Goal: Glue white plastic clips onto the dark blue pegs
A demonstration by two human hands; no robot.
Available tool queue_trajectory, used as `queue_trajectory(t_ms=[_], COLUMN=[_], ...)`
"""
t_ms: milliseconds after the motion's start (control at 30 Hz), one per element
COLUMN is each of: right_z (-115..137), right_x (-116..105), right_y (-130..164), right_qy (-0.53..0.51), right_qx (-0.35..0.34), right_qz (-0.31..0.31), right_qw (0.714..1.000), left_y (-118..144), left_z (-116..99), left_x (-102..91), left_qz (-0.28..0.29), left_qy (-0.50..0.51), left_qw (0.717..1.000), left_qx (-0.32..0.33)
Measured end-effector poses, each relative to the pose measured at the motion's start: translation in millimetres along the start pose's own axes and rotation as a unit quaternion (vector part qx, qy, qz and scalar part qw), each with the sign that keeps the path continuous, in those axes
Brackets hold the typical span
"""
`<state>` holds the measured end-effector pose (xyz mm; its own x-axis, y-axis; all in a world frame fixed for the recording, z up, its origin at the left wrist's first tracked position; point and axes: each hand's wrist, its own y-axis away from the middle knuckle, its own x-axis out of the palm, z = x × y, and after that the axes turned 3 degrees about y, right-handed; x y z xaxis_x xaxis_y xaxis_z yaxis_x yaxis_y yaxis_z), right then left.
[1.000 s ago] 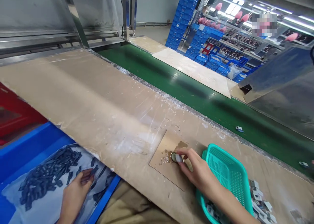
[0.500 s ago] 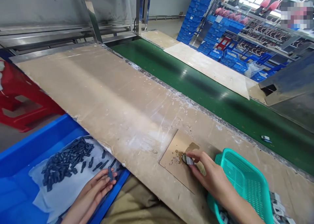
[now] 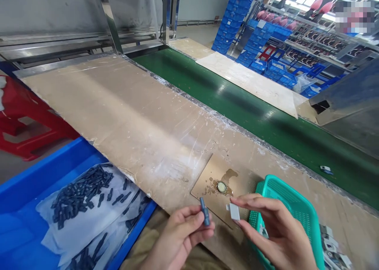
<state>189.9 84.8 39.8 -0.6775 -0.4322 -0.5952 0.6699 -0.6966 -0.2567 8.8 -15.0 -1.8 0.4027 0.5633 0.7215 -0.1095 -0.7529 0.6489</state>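
My left hand (image 3: 189,230) pinches a dark blue-grey stepped plastic pin (image 3: 205,212), its thin end pointing up. Facing it, my right hand (image 3: 266,222) grips a small light-grey block-shaped part (image 3: 234,212) with a narrow tab on its left side. The two parts are close but apart. Behind them, a bottle-cap-like round dish (image 3: 221,186) with pale contents sits on a cardboard piece (image 3: 204,179) stained with wet spots. At lower left, a blue bin (image 3: 20,218) holds a pile of similar dark pins (image 3: 83,191) on white sheeting.
A green plastic basket (image 3: 310,218) with grey parts inside stands at my right, with more grey parts (image 3: 333,246) beside it. Beyond the worktable (image 3: 124,116) runs a green conveyor belt (image 3: 237,100) carrying one small part (image 3: 326,169). A red stool (image 3: 38,124) stands left.
My left hand has moved from the bin to over the table edge with a dark pin. My right hand has drawn the grey part away from the round dish, toward me.
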Motion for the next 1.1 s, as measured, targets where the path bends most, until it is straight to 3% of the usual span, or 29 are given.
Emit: queue_trajectory(t_ms=[167, 367, 600, 833, 900, 967, 1033, 1100], right_z=[15, 23, 19, 12, 2, -19, -52, -92], right_x=[-5, -6, -5, 0, -8, -24, -51, -82], right_y=[6, 10, 12, 18, 11, -6, -31, -59], right_qy=[-0.041, -0.058, -0.033, 0.013, 0.040, 0.073, 0.125, 0.192], right_qx=[-0.012, 0.009, -0.004, 0.000, 0.016, 0.033, 0.068, 0.156], right_qz=[0.022, 0.029, 0.033, 0.030, 0.020, -0.027, -0.121, -0.209], right_qw=[0.999, 0.998, 0.999, 0.999, 0.999, 0.996, 0.982, 0.946], left_y=[-8, -3, 4, -3, -8, -10, -6, -1], left_z=[14, 13, 11, 14, 11, 4, -6, -18], left_x=[18.7, 25.0, 28.8, 28.3, 27.3, 23.4, 11.2, -14.2], left_qz=[0.013, 0.055, 0.062, 0.061, 0.066, 0.034, -0.040, -0.119], left_qy=[0.058, 0.042, -0.007, -0.136, -0.222, -0.308, -0.369, -0.412], left_qw=[0.997, 0.996, 0.998, 0.988, 0.969, 0.941, 0.904, 0.865], left_qx=[-0.053, -0.056, -0.011, 0.051, 0.083, 0.137, 0.210, 0.263])
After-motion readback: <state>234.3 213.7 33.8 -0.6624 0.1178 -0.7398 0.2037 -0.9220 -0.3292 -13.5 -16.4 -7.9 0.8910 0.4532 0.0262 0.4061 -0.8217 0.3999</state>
